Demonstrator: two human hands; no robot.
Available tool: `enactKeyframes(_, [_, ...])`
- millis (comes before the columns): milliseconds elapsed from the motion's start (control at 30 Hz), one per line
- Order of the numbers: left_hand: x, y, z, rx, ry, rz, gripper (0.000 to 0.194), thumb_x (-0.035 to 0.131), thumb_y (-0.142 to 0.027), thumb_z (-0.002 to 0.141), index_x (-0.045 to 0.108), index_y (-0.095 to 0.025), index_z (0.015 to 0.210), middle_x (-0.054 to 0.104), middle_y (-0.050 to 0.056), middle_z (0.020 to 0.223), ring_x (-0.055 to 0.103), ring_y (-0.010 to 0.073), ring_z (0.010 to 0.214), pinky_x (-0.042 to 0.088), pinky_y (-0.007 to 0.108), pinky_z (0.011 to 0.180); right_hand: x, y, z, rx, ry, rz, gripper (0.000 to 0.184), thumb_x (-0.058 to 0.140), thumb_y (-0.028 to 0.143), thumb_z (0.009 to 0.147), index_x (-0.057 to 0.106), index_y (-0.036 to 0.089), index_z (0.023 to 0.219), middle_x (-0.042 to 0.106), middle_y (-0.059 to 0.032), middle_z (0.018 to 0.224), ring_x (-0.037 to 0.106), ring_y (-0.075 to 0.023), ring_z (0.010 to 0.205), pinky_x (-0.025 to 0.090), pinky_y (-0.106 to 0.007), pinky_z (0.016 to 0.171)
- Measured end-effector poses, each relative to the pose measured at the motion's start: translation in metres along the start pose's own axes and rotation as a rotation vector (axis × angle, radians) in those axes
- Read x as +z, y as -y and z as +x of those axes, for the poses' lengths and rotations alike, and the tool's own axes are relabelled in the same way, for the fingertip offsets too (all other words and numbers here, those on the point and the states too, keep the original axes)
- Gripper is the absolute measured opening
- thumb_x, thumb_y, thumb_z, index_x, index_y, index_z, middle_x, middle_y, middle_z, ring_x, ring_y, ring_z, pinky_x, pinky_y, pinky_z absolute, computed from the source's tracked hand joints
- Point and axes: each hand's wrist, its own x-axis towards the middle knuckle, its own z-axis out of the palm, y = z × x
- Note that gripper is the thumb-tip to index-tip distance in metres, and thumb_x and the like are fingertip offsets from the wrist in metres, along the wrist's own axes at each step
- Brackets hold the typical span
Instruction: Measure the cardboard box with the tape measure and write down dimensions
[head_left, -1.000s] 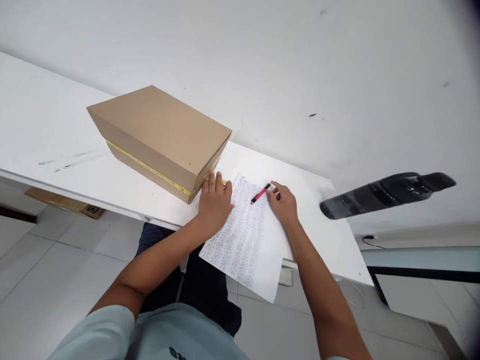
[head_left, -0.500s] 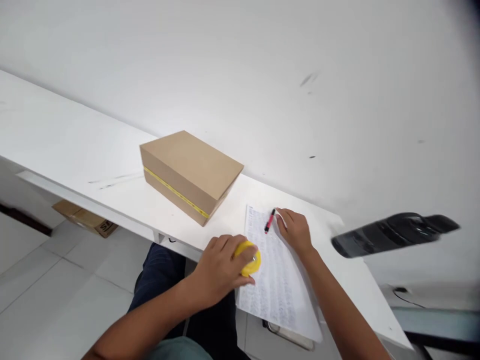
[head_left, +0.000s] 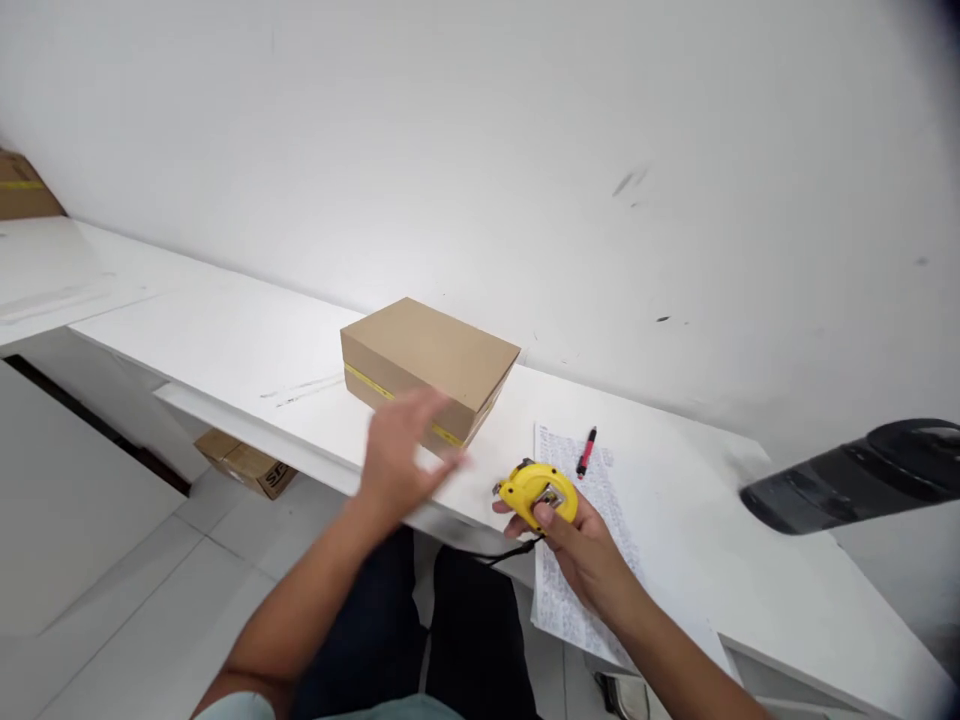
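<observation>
Nearest the wearer, below both grips, are the knees in dark trousers (head_left: 480, 640). The right grip (head_left: 592, 555) is clamped on a yellow tape measure (head_left: 541, 490), the thumb lying over its metal clip and the fingers behind the case. A black wrist strap (head_left: 517, 550) hangs from the tape measure, trailing toward the left of this grip. The left grip (head_left: 401, 460) is blurred and holds nothing; its thumb and fingers stand apart, level with the near side of a closed cardboard box (head_left: 431, 350), though whether they touch it I cannot tell.

Beneath the right grip, sheets of paper (head_left: 570, 600) covered in dense writing lie on the white worktop (head_left: 225, 310) and overhang its near edge. Just beyond that grip, a red-and-black pen (head_left: 587, 455) rests on the paper. The cardboard box sits just beyond the left grip, a yellow strip (head_left: 367, 380) running along its side. A dark bottle (head_left: 847, 480) is well to the right of the right grip.

Left of the left grip and lower, a second carton (head_left: 244, 462) with black lettering is under the worktop. Farthest off, at far left, is another brown carton (head_left: 30, 195) with a yellow band, by the white wall (head_left: 450, 150).
</observation>
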Motion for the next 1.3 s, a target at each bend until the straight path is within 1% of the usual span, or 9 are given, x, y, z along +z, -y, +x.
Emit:
enactKeyframes(167, [-0.007,0.109,0.082,-0.827,-0.123,-0.286,0.058,0.073,-0.052,0.078,0.059,-0.022,0.126,0.057,0.013,0.142,0.051,0.0312,0.134,0.043,0.045,0.112,0.006,0.016,0.011,-0.042,-0.165,0.137,0.057,0.082,0.065,0.074,0.068,0.024,0.112,0.078,-0.0099,0.120,0.076,-0.0194,0.082,0.059,-0.031,0.072])
enactKeyframes(267, [-0.006,0.135,0.097,-0.938,-0.017,-0.424,0.066,0.077,-0.050,0.067,0.058,-0.019,0.122,0.065,0.015,0.126,0.064,0.0315,0.112,0.053,0.044,0.092,0.009,0.025,0.013,-0.062,-0.178,0.188,0.060,0.079,0.071,0.074,0.069,0.025,0.110,0.078,-0.0098,0.121,0.075,-0.0185,0.081,0.057,-0.028,0.069])
enactKeyframes(367, [-0.011,0.123,0.079,-0.898,0.025,-0.411,0.068,0.079,-0.054,0.064,0.059,-0.017,0.117,0.067,0.014,0.120,0.065,0.0302,0.106,0.054,0.041,0.089,0.009,0.027,0.013,-0.110,-0.179,0.191,0.060,0.080,0.070,0.072,0.071,0.024,0.109,0.078,-0.0104,0.121,0.073,-0.0188,0.079,0.056,-0.029,0.067])
enactKeyframes(533, [-0.023,0.063,0.011,-0.822,-0.004,-0.244,0.064,0.069,-0.063,0.081,0.054,-0.027,0.132,0.065,0.011,0.131,0.059,0.0336,0.122,0.043,0.053,0.108,-0.001,0.026,0.013,-0.238,-0.192,0.153,0.060,0.075,0.074,0.075,0.071,0.026,0.109,0.078,-0.0076,0.115,0.064,-0.0158,0.069,0.056,-0.032,0.068])
enactKeyframes(700, [-0.037,0.018,-0.035,-0.548,-0.137,0.014,0.053,0.048,-0.055,0.099,0.051,-0.025,0.143,0.057,0.017,0.145,0.050,0.0377,0.137,0.033,0.064,0.115,-0.027,0.034,0.002,-0.428,-0.358,-0.152,0.053,0.076,0.070,0.077,0.069,0.023,0.102,0.077,-0.0055,0.094,0.059,-0.0166,0.064,0.055,-0.034,0.064])
enactKeyframes(833, [-0.050,-0.022,-0.035,-0.142,-0.271,0.106,0.059,0.064,-0.041,0.096,0.046,-0.024,0.150,0.057,0.018,0.146,0.048,0.0342,0.141,0.024,0.062,0.123,-0.034,0.050,-0.032,-0.618,-0.527,-0.368,0.050,0.088,0.054,0.072,0.066,0.024,0.105,0.073,-0.0040,0.090,0.067,-0.0212,0.076,0.058,-0.035,0.067])
enactKeyframes(1033, [-0.051,-0.092,-0.011,0.636,-0.056,-0.049,0.039,0.070,-0.047,0.093,0.065,-0.023,0.123,0.078,0.005,0.112,0.066,0.0225,0.118,0.020,0.055,0.129,-0.002,0.071,-0.075,-0.500,-0.001,-0.188,0.041,0.080,0.056,0.081,0.063,0.026,0.105,0.067,0.0004,0.078,0.059,-0.0135,0.057,0.051,-0.025,0.050])
enactKeyframes(1167, [-0.054,-0.103,-0.008,0.729,-0.107,-0.019,0.019,0.069,-0.018,0.091,0.072,-0.024,0.109,0.081,-0.002,0.102,0.069,0.0159,0.109,0.017,0.051,0.131,0.009,0.072,-0.080,-0.437,0.113,-0.141,0.038,0.080,0.052,0.083,0.062,0.028,0.105,0.066,0.0023,0.076,0.055,-0.0106,0.056,0.049,-0.021,0.048])
enactKeyframes(1300, [-0.062,-0.064,-0.007,0.677,-0.268,0.119,0.024,0.070,-0.012,0.084,0.072,-0.024,0.105,0.081,-0.001,0.093,0.072,0.0177,0.101,0.020,0.051,0.130,0.000,0.066,-0.073,-0.504,0.042,-0.169,0.037,0.087,0.042,0.078,0.063,0.028,0.103,0.070,0.0020,0.080,0.061,-0.0110,0.058,0.052,-0.020,0.049])
